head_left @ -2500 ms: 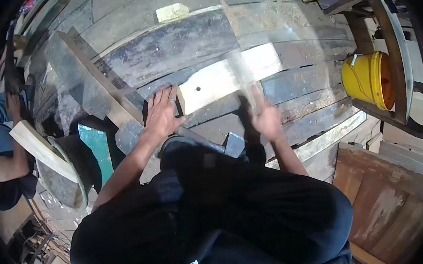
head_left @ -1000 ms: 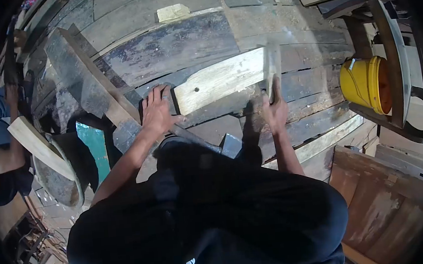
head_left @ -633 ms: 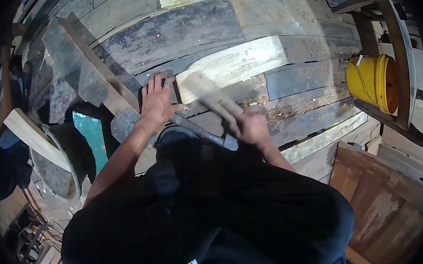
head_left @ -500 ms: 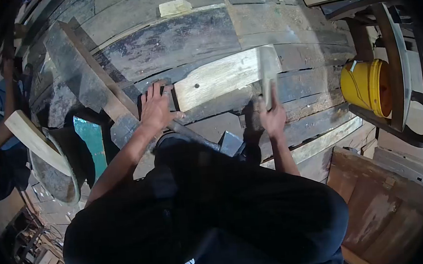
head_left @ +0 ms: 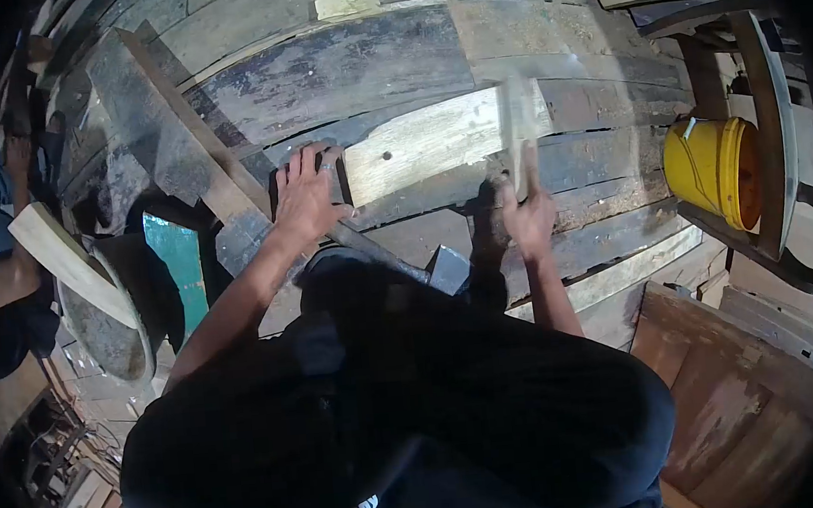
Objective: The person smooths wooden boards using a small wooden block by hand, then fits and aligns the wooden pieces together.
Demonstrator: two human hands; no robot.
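The pale wooden board [head_left: 427, 145] lies flat on worn, scuffed planks [head_left: 382, 60], its grain rough, its long edges gently curved, a small round dark hole near its left end. My left hand [head_left: 303, 205] is spread at that end, fingers loose and closed on nothing; whether my thumb touches the board I cannot tell. My right hand [head_left: 530, 223] is clenched round a long, flat tool [head_left: 514, 121], forefinger laid along it; the tool crosses over the board's right end, too blurred for me to name its material. My right fingers are just below the board's near edge. Between my hands, closer to me, lies a hammer [head_left: 449, 270] with a blocky grey head. Off to the right sits a smooth yellow bucket [head_left: 700, 166], tipped on its side.
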